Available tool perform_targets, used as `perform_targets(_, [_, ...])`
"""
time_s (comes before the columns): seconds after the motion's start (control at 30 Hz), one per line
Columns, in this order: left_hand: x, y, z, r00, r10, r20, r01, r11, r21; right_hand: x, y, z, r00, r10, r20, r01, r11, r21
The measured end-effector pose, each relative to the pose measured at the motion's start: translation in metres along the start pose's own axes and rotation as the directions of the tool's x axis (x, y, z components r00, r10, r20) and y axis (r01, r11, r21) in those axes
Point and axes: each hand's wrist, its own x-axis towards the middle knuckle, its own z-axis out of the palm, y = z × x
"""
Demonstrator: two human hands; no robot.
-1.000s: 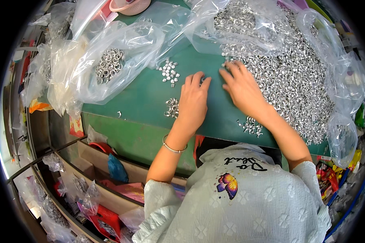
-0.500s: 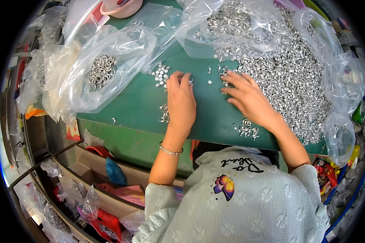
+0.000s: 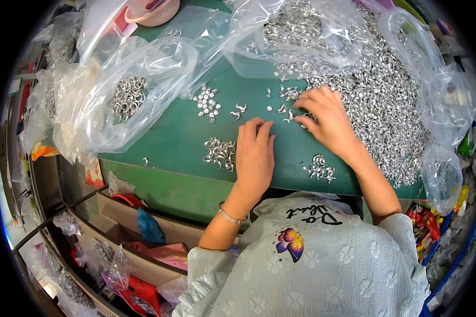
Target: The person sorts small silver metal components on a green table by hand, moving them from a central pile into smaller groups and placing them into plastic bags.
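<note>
My left hand (image 3: 255,154) rests low over the green table with its fingers bent and a little apart, and nothing shows in it. Beside it lies a cluster of small silver crescent-shaped metal pieces (image 3: 220,152). Farther off are a group of small round silver flower-like pieces (image 3: 206,101) and a few curved pieces (image 3: 238,111). At the left edge of a large heap of silver metal pieces (image 3: 383,113), my right hand (image 3: 329,122) has curled fingers with the thumb apart. Its fingertips are over loose pieces (image 3: 290,113); their undersides are hidden.
A clear plastic bag (image 3: 158,68) with silver rings (image 3: 128,98) lies at the left. More clear plastic (image 3: 296,47) covers the heap's far part. A small cluster of pieces (image 3: 319,169) sits near the table's front edge. A pink basket (image 3: 156,15) stands far left; drawers (image 3: 116,232) are below.
My left hand has drawn back toward me and to the right, uncovering the crescent cluster and a few curved pieces. My right hand has curled its fingers and shifted slightly away from me.
</note>
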Motion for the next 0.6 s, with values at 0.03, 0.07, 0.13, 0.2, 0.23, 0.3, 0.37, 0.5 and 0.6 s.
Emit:
perform_targets(0.03, [0.002,0.001,0.004,1.0,0.012,-0.002,-0.012,1.0,0.008,0.0,-0.003,0.007,0.999,-0.036,0.014,0.036,0.999,-0.024])
perform_targets(0.07, [0.003,0.002,0.004,1.0,0.021,-0.007,-0.021,1.0,0.011,0.0,-0.005,0.012,0.997,-0.072,0.029,0.073,0.996,-0.048])
perform_targets(0.13, [0.004,0.002,0.004,0.999,0.032,-0.022,-0.031,0.999,0.023,-0.004,-0.008,0.013,0.995,-0.071,0.066,0.077,0.993,-0.093])
perform_targets(0.2, [0.0,0.001,-0.004,0.999,-0.008,-0.039,0.009,0.999,0.035,-0.01,-0.01,0.01,0.992,-0.084,0.089,0.096,0.985,-0.141])
perform_targets(0.23, [-0.001,-0.001,-0.008,0.999,-0.024,-0.045,0.025,0.999,0.036,-0.014,-0.012,0.01,0.991,-0.12,0.061,0.126,0.986,-0.109])
perform_targets(0.3, [-0.002,-0.006,-0.013,0.996,-0.044,-0.082,0.047,0.998,0.037,-0.021,-0.015,0.013,0.982,-0.188,0.003,0.187,0.981,-0.047])
perform_targets(0.37, [-0.003,-0.009,-0.016,0.993,-0.037,-0.116,0.043,0.998,0.05,-0.015,-0.027,0.023,0.97,-0.238,0.048,0.238,0.971,0.013])
perform_targets(0.5, [-0.001,-0.011,-0.017,0.984,-0.015,-0.179,0.029,0.996,0.08,0.011,-0.044,0.062,0.979,-0.201,-0.006,0.197,0.95,0.242])
perform_targets(0.6, [-0.001,-0.01,-0.015,0.969,-0.04,-0.242,0.059,0.996,0.07,0.022,-0.037,0.053,0.992,-0.109,-0.07,0.128,0.917,0.378])
